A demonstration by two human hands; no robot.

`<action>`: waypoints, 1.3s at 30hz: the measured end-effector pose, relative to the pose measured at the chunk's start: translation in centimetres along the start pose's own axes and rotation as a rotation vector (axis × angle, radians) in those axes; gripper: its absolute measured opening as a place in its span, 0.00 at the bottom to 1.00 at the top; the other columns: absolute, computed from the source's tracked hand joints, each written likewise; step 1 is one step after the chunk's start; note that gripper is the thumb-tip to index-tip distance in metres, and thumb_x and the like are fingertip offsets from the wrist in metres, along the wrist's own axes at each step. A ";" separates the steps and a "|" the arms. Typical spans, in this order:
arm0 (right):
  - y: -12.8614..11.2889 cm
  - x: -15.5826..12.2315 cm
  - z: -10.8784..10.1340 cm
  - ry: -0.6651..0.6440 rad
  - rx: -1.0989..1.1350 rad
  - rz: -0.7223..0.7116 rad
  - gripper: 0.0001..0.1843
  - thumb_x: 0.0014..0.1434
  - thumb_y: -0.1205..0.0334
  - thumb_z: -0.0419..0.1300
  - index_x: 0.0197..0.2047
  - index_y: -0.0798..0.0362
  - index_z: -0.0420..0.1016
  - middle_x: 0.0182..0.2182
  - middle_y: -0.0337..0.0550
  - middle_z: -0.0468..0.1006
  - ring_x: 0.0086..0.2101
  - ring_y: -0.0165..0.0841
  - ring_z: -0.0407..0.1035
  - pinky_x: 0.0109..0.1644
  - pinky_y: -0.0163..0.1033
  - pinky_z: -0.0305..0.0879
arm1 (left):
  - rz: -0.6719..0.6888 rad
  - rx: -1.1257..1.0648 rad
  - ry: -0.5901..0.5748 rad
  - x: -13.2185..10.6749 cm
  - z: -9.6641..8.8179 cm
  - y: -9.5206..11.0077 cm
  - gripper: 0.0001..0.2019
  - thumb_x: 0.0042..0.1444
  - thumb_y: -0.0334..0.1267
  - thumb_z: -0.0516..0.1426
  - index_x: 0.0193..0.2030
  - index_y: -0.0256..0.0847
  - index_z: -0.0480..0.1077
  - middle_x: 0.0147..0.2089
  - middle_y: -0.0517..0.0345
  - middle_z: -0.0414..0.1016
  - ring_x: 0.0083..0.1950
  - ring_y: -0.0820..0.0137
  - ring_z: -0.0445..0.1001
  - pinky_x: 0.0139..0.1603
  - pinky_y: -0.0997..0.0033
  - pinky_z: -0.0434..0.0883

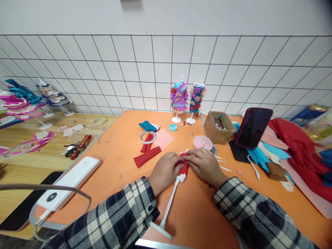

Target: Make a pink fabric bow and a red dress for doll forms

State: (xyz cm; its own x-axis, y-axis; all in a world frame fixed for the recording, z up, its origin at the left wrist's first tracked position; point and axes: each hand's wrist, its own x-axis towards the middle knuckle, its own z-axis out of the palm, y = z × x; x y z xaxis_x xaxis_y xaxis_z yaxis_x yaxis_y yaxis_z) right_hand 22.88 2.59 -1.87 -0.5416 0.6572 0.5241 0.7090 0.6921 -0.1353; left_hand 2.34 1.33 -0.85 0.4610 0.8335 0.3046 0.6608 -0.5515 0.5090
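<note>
A small white doll dress form [169, 204] lies tilted over the orange table, its round base toward me. Red pleated fabric [184, 169] wraps its torso. My left hand [166, 170] grips the fabric from the left, thumb and fingers pressed together on it. From the right, my right hand [204, 165] pinches the upper part of the same red fabric. The fingertips of both hands nearly meet and hide part of the torso. Left of the hands lie a loose red pleated strip [147, 156], a pink fabric square [163, 139] and a roll of clear tape [148, 137].
Two dressed mini mannequins [178, 98] stand by the tiled wall. To the right are a cardboard box [220, 128], a pink dish [202, 142], a propped phone [254, 127] and heaped fabrics [301, 148]. A white power bank [68, 183] with a cable lies left.
</note>
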 end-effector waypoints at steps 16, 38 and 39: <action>0.5 -0.8 -0.4 0.075 -0.024 -0.089 0.09 0.64 0.63 0.58 0.40 0.45 0.80 0.42 0.40 0.81 0.40 0.33 0.69 0.44 0.41 0.58 | 0.051 0.019 0.044 0.0 0.0 0.0 0.06 0.59 0.32 0.58 0.43 0.41 0.74 0.42 0.53 0.76 0.46 0.63 0.72 0.49 0.63 0.69; 1.0 -1.8 -1.3 -0.164 -0.016 -0.153 0.26 0.57 0.73 0.55 0.55 0.40 0.74 0.65 0.46 0.62 0.55 0.42 0.66 0.54 0.52 0.63 | 0.072 0.001 0.020 -0.2 -0.9 0.0 0.11 0.55 0.35 0.61 0.45 0.42 0.77 0.46 0.53 0.78 0.47 0.62 0.73 0.51 0.60 0.68; 1.1 -1.8 -1.3 -0.154 -0.007 -0.149 0.26 0.57 0.73 0.55 0.55 0.40 0.75 0.64 0.46 0.62 0.56 0.42 0.65 0.55 0.52 0.63 | 0.067 -0.002 0.012 -0.2 -1.0 0.0 0.11 0.55 0.35 0.60 0.45 0.42 0.77 0.45 0.53 0.78 0.47 0.62 0.73 0.51 0.60 0.68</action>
State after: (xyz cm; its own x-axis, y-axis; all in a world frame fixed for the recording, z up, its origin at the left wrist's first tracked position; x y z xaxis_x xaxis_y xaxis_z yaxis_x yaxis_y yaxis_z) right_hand 25.23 1.76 -1.84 -0.7028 0.5862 0.4030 0.6190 0.7831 -0.0597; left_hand 1.64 1.18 -0.15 0.4972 0.7948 0.3480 0.6276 -0.6064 0.4883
